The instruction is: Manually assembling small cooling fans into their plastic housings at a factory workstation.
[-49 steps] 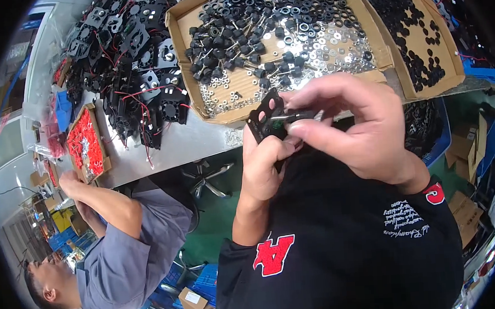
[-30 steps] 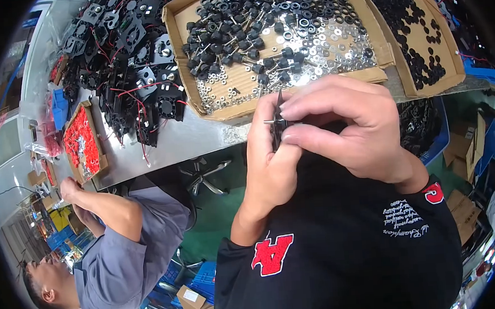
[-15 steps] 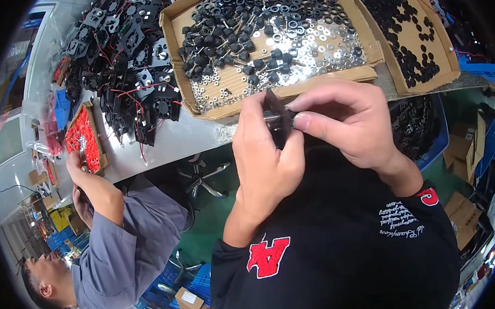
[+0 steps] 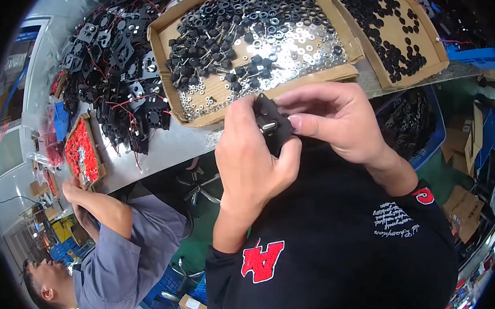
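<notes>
My left hand (image 4: 247, 154) is closed around a flat black plastic part (image 4: 267, 112), which it holds upright by the edges. A short shiny metal pin (image 4: 268, 128) sticks out of the part's left face. From the other side, my right hand (image 4: 339, 123) reaches in with thumb and forefinger close together against the part. Whatever lies between those two fingertips is mostly hidden; a small dark piece may be there. Both hands are raised just in front of the near rim of a cardboard tray (image 4: 289, 87).
The tray holds black-headed screws (image 4: 199, 58), washers and nuts. To its right stands another tray of black rings (image 4: 403, 60). Black fan assemblies (image 4: 119, 54) with red wires pile up at left. A co-worker's hand (image 4: 74, 190) touches a box of red pieces (image 4: 82, 153). A blue crate (image 4: 433, 134) stands below.
The black part has turned so that more of its face and the metal pin show. My hands have shifted slightly left, and the whole view has moved a little.
</notes>
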### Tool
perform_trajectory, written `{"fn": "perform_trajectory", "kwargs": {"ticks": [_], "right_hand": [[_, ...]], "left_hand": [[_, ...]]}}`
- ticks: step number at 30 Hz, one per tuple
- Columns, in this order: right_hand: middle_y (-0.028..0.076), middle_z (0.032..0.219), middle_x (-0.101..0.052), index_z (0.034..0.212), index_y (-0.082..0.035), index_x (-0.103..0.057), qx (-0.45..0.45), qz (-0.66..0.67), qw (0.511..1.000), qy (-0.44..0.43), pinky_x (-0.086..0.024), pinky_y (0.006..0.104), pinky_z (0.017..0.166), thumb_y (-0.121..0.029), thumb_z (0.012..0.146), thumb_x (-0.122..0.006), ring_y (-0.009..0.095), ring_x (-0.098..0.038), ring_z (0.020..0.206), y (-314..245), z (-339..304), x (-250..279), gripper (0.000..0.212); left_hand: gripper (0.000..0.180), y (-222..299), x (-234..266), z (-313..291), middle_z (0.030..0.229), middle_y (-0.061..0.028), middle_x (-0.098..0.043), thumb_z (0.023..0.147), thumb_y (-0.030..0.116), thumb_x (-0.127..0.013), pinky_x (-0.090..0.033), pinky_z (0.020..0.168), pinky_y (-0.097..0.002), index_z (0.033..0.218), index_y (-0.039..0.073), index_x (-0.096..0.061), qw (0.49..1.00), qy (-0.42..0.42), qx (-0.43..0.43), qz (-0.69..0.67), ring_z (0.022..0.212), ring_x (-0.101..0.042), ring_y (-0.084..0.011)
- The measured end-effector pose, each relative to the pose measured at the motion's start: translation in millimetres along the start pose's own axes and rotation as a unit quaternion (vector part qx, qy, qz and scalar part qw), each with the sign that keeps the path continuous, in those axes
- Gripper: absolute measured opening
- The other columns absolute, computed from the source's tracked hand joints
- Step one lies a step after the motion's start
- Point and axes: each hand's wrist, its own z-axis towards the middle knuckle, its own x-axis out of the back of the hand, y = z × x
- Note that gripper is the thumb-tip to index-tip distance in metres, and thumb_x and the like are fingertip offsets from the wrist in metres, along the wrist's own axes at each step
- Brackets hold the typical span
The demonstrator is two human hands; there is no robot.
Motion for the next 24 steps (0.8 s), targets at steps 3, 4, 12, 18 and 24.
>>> {"fn": "perform_trajectory", "kwargs": {"ticks": [3,4,12,18,24], "right_hand": [[0.014,0.110,-0.072,0.125,0.007,-0.063,0.058,-0.077,0.995,0.012,-0.053,0.0286,0.089,0.003,0.088,-0.069,0.018,-0.068,0.098,8,0,1,0.038],[0.014,0.110,-0.073,0.126,0.005,-0.062,0.120,-0.147,0.982,0.024,-0.052,0.0299,0.090,0.002,0.087,-0.070,0.019,-0.067,0.099,9,0,1,0.040],[0.012,0.105,-0.073,0.125,-0.001,-0.066,0.203,-0.370,0.907,0.019,-0.050,0.0316,0.082,-0.008,0.082,-0.071,0.019,-0.064,0.091,-5,11,14,0.043],[0.016,0.095,-0.069,0.104,0.001,-0.070,0.256,-0.629,0.704,0.211,-0.054,0.0338,0.073,-0.012,0.088,-0.068,0.028,-0.069,0.080,-16,66,56,0.021],[0.017,0.084,-0.072,0.095,0.001,-0.073,0.057,-0.748,0.620,0.228,-0.054,0.0387,0.075,-0.024,0.086,-0.069,0.033,-0.070,0.082,-28,108,65,0.027]], "left_hand": [[0.055,-2,2,3,0.093,-0.0192,-0.058,0.070,0.017,-0.074,-0.051,0.067,-0.0443,0.116,-0.004,-0.051,0.996,0.018,-0.048,0.079,0.080,-0.062,-0.0396],[0.054,-4,1,4,0.091,-0.0170,-0.056,0.070,0.020,-0.076,-0.050,0.065,-0.0435,0.114,-0.003,-0.052,0.990,0.035,-0.066,0.118,0.077,-0.061,-0.0379],[0.045,-24,4,11,0.079,-0.0097,-0.053,0.076,0.030,-0.074,-0.044,0.059,-0.0365,0.104,-0.002,-0.057,0.937,0.072,-0.207,0.273,0.066,-0.055,-0.0265],[0.042,-47,4,13,0.077,-0.0096,-0.052,0.081,0.031,-0.071,-0.043,0.057,-0.0356,0.102,-0.003,-0.059,0.938,0.047,-0.243,0.243,0.064,-0.054,-0.0255],[0.045,-58,14,15,0.080,-0.0117,-0.057,0.074,0.025,-0.077,-0.048,0.061,-0.0381,0.104,-0.001,-0.057,0.939,0.038,-0.252,0.231,0.067,-0.058,-0.0291]]}}
